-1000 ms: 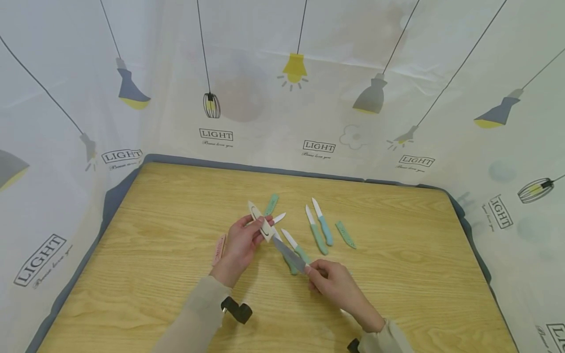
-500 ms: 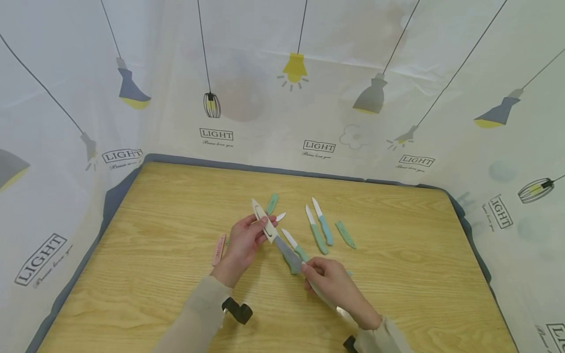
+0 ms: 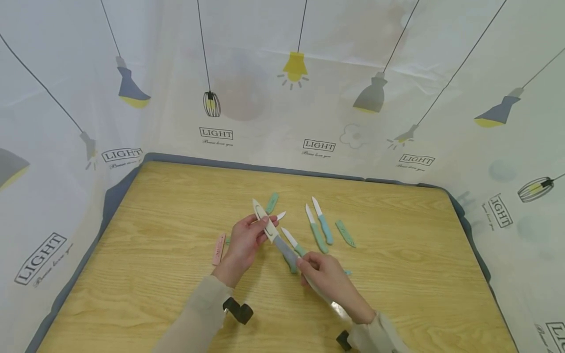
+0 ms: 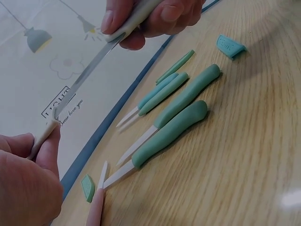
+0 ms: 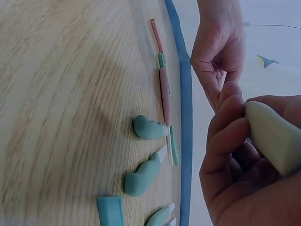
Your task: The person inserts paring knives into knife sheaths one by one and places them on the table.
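My left hand pinches a cream-white blade sheath between thumb and fingers above the table. My right hand grips the cream-white handle of a knife, its grey metal blade slanting up toward the left hand. The blade's tip end is inside the sheath's mouth and hidden there; much of the blade still shows between the hands. Beneath them lie two green-handled knives with white blades. A pink-handled knife lies under the left hand, mostly covered in the head view.
Right of the hands lie a green-handled knife and a blue-handled knife, beside a green sheath. Another green sheath is farther back, a pink sheath at left. A blue sheath lies near the right hand.
The right hand has moved up and left toward the left hand, and less of the blade shows outside the sheath. The sheath has turned its slotted face more upward.
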A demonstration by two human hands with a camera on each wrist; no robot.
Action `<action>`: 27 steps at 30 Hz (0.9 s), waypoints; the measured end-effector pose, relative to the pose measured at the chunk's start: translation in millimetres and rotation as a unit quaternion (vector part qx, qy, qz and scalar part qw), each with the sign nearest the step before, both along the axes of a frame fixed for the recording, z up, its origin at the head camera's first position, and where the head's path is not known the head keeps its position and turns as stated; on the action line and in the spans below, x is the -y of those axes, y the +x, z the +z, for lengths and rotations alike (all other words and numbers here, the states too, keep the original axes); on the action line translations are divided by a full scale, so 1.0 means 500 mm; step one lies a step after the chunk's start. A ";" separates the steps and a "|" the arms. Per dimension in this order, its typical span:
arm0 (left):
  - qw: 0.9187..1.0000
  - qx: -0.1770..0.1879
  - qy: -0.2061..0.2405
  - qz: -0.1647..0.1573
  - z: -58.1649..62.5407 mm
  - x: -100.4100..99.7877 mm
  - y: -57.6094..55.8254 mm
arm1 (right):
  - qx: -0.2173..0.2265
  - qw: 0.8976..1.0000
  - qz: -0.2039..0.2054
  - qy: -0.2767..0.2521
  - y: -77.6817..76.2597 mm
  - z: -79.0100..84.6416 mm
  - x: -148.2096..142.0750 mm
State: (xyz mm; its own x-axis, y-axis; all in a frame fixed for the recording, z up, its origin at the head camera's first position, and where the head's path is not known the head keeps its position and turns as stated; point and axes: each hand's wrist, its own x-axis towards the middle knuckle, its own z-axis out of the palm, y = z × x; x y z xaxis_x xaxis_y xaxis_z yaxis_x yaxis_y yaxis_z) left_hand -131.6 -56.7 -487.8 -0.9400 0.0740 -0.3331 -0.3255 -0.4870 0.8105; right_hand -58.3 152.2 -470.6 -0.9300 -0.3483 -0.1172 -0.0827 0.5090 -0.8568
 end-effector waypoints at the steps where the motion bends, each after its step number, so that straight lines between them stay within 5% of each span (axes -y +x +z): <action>1: 1.000 -0.001 -0.001 -0.001 0.000 0.000 0.000 | 0.002 1.000 -0.003 -0.001 0.000 0.004 0.003; 7: 1.000 -0.007 0.002 -0.008 0.002 -0.002 0.003 | 0.025 0.999 -0.028 -0.019 0.003 0.030 0.019; 17: 1.000 -0.016 0.000 -0.004 0.005 -0.005 0.006 | 0.024 0.999 -0.037 -0.026 -0.016 -0.006 0.018; 24: 1.000 -0.012 -0.008 0.001 0.010 -0.009 0.008 | 0.030 0.998 -0.039 -0.043 -0.020 -0.006 0.025; 27: 1.000 -0.010 -0.006 0.003 0.010 -0.010 0.009 | 0.035 0.997 -0.042 -0.049 -0.016 0.017 0.033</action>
